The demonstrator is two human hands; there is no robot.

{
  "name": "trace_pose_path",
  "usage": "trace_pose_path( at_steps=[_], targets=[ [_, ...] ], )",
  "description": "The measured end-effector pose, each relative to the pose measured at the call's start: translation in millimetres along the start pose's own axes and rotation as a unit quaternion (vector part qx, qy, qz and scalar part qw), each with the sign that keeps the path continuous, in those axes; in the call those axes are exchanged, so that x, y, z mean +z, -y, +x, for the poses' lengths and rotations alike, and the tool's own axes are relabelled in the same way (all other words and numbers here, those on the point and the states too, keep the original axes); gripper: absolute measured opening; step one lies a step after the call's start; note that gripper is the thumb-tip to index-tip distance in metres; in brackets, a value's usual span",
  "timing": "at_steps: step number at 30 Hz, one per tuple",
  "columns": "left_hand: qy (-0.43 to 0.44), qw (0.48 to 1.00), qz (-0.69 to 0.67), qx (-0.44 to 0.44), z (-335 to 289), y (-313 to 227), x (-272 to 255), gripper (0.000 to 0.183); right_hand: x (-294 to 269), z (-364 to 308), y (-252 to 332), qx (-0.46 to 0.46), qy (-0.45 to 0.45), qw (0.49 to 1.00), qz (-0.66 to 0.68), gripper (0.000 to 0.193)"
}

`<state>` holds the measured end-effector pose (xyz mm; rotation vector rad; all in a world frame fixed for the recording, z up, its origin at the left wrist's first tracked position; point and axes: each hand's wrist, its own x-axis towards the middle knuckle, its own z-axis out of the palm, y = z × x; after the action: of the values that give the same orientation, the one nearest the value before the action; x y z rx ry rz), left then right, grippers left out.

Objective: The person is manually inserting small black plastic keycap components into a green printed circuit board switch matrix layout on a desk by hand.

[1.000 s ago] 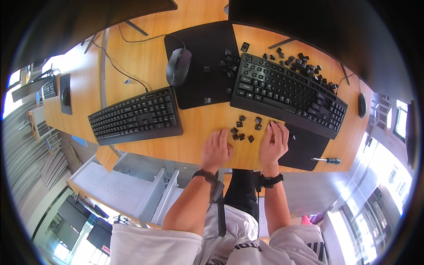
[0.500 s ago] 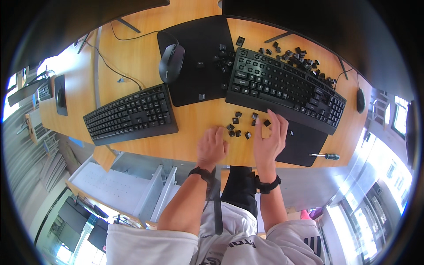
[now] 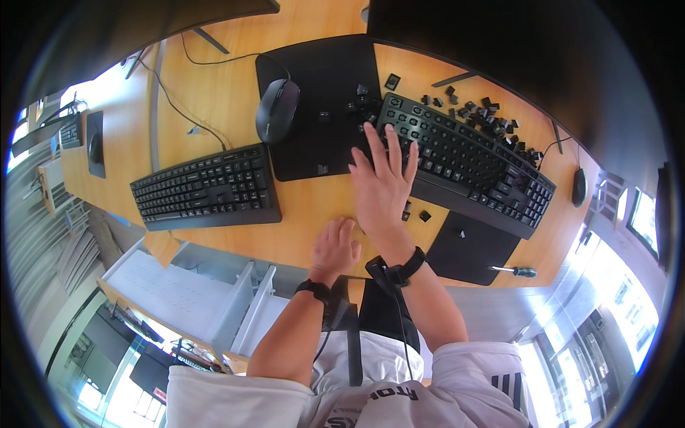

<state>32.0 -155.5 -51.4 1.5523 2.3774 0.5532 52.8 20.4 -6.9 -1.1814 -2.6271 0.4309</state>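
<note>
My right hand (image 3: 382,182) is open, palm down with fingers spread, over the near left corner of a black keyboard (image 3: 457,153). Across much of this keyboard the keycaps are off, while some remain on the left and right. My left hand (image 3: 335,246) lies near the desk's front edge, its fingers curled in; whatever they may hold is hidden. Beside my right wrist, a loose black keycap (image 3: 425,216) sits on the wood, and others are partly covered by the hand. Many more loose keycaps (image 3: 489,120) are heaped behind the keyboard.
A second black keyboard (image 3: 207,189) lies at left, with a large dark mouse (image 3: 277,110) on a black mat (image 3: 325,71). At right are another dark mat (image 3: 474,246), a screwdriver (image 3: 514,271) and a small mouse (image 3: 579,187). Monitors stand along the back.
My right hand has moved left and away from me, from the near loose keycaps to above the keyboard's left end, with its fingers spreading. My left hand remains curled near the desk edge.
</note>
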Motion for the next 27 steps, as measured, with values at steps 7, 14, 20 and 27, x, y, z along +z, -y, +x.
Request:
trace_pose_path(
  at_steps=[7,14,20,27],
  targets=[
    [0.004,1.0,0.003,-0.016,-1,1,8,0.038,3,6,-11,-0.023,0.008,1.0,0.018,0.017],
    [-0.017,1.0,-0.009,-0.002,1,3,1,0.034,-42,2,-25,0.007,-0.09,0.986,0.143,0.026],
    [-0.011,1.0,-0.005,-0.006,-5,2,6,0.035,-70,-9,-80,0.31,-0.042,0.781,0.54,0.02],
    [-0.011,1.0,0.004,0.008,-3,3,2,0.034,-81,-19,-105,0.332,-0.01,0.697,0.636,0.016]
  ],
)
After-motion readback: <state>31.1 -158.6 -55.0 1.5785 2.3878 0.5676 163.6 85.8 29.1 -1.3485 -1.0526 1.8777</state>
